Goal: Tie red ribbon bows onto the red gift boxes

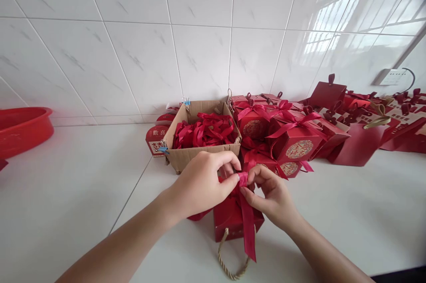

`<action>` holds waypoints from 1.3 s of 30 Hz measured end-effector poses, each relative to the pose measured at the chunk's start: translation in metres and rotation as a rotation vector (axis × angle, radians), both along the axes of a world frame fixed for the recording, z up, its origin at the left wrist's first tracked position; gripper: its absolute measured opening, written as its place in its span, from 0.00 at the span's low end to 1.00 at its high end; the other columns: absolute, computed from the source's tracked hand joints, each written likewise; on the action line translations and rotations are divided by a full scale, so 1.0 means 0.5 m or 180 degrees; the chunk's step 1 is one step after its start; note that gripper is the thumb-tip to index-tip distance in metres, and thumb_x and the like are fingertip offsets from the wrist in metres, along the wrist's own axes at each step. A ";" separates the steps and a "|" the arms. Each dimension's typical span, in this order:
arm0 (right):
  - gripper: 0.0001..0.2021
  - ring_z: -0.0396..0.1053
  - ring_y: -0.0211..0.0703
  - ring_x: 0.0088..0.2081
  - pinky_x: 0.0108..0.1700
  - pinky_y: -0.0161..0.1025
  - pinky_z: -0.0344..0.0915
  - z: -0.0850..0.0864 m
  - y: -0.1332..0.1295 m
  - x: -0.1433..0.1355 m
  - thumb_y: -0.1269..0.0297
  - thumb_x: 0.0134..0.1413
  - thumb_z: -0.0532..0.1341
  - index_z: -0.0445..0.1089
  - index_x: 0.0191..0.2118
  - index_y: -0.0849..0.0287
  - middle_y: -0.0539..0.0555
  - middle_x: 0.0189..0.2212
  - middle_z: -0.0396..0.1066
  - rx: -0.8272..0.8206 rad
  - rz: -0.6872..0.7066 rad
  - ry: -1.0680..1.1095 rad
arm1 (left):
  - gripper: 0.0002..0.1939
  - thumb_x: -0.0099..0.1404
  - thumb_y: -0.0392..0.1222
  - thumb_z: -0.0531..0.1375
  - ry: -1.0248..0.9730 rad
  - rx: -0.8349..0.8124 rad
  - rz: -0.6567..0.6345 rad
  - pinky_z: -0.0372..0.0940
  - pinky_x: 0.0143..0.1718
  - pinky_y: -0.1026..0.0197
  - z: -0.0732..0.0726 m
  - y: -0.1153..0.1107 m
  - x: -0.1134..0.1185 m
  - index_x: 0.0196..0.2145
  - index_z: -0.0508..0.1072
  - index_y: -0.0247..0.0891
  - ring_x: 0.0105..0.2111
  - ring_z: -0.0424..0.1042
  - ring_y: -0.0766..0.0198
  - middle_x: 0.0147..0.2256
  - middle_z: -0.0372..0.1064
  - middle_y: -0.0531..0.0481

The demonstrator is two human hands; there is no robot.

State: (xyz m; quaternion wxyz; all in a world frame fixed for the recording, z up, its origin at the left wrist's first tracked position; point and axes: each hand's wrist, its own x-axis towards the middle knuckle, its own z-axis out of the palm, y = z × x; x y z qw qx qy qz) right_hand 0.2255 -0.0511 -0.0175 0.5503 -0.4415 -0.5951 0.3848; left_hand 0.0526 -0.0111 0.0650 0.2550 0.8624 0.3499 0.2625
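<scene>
A red gift box with a twisted rope handle stands on the white counter in front of me. Above it, a red satin ribbon is pinched between my two hands, one tail hanging down the box's front. My left hand grips the ribbon from the left with thumb and fingers. From the right, my right hand pinches the same ribbon close by. Part of the box top is hidden behind my hands and the ribbon.
Behind my hands stands a cardboard box filled with red ribbons. Stacked red gift boxes with bows are to its right, with more red boxes farther right. A red basin sits at the left, and a tiled wall rises behind.
</scene>
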 end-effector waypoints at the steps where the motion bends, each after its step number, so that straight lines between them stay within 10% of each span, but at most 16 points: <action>1: 0.07 0.63 0.40 0.30 0.34 0.38 0.61 0.000 -0.001 0.000 0.63 0.49 0.64 0.68 0.34 0.57 0.51 0.27 0.68 -0.0045 0.0048 0.0008 | 0.04 0.60 0.38 0.57 0.0020 -0.0029 0.0009 0.65 0.30 0.65 0.001 0.000 0.000 0.31 0.72 0.41 0.28 0.72 0.65 0.27 0.73 0.55; 9: 0.10 0.62 0.41 0.31 0.35 0.38 0.62 -0.001 -0.009 0.008 0.57 0.56 0.60 0.73 0.34 0.58 0.53 0.28 0.69 -0.0074 0.0118 -0.0377 | 0.05 0.61 0.42 0.57 0.0136 -0.0020 0.0003 0.62 0.27 0.67 0.013 -0.003 -0.010 0.28 0.71 0.41 0.26 0.70 0.66 0.25 0.71 0.55; 20: 0.10 0.69 0.42 0.38 0.40 0.38 0.69 0.004 -0.022 0.007 0.57 0.62 0.56 0.66 0.37 0.59 0.56 0.37 0.73 -0.0383 0.0775 0.0201 | 0.22 0.56 0.57 0.58 0.2026 -0.1086 -0.0117 0.42 0.12 0.63 0.000 0.044 -0.054 0.14 0.67 0.39 0.12 0.56 0.67 0.14 0.64 0.51; 39: 0.03 0.65 0.38 0.26 0.29 0.34 0.60 0.054 0.019 -0.064 0.71 0.48 0.56 0.66 0.27 0.60 0.50 0.23 0.70 -0.0427 0.0268 -0.0675 | 0.04 0.62 0.40 0.56 0.0204 -0.1790 -0.0675 0.60 0.24 0.67 0.068 0.004 -0.063 0.35 0.64 0.40 0.24 0.67 0.68 0.23 0.69 0.56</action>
